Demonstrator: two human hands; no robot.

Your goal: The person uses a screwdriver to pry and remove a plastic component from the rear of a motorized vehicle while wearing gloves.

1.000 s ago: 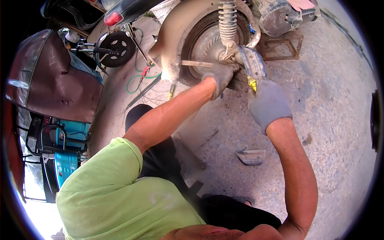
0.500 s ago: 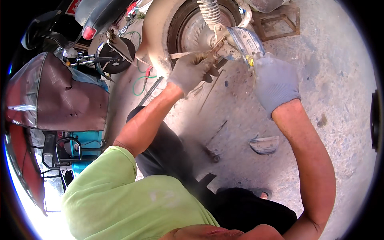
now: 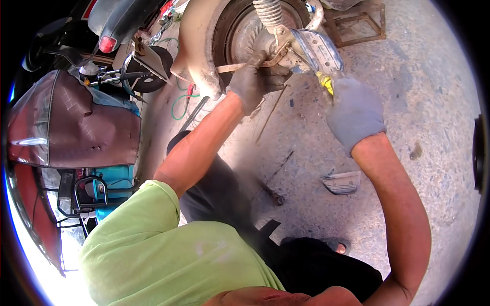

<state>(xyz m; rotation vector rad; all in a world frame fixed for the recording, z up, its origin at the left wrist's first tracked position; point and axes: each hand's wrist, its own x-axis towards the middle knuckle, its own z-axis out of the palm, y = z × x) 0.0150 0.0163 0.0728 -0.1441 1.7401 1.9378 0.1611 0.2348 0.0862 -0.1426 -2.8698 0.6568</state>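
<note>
Concrete floor [image 3: 408, 92] underlies the whole work area. Maroon cover [image 3: 94, 127] at far left, well apart from both hands. Dusty rear fender [image 3: 196, 46] at upper centre, arched around the wheel [image 3: 242, 35]. Rusty rectangular frame [image 3: 382, 23] on the floor, right of the wheel. Coil-spring shock absorber [image 3: 267, 13] in front of the wheel, its lower end at a bracket. Right hand [image 3: 356, 109], gloved in grey: fingers closed around a tool. Left hand [image 3: 250, 84], gloved, below the wheel hub: fingers partly bent and spread, thumb side against the flat strap; whether it pinches the strap, cannot tell. Blue-edged metal plate [image 3: 319, 51] beside the shock's lower end, tilted. Loose metal plate [image 3: 342, 182] on the floor, below the right hand. Flat strap [image 3: 229, 68] runs from the fender to the left hand. Yellow handle [image 3: 325, 82] protrudes from the right fist, just beside the blue-edged plate's lower end.
</note>
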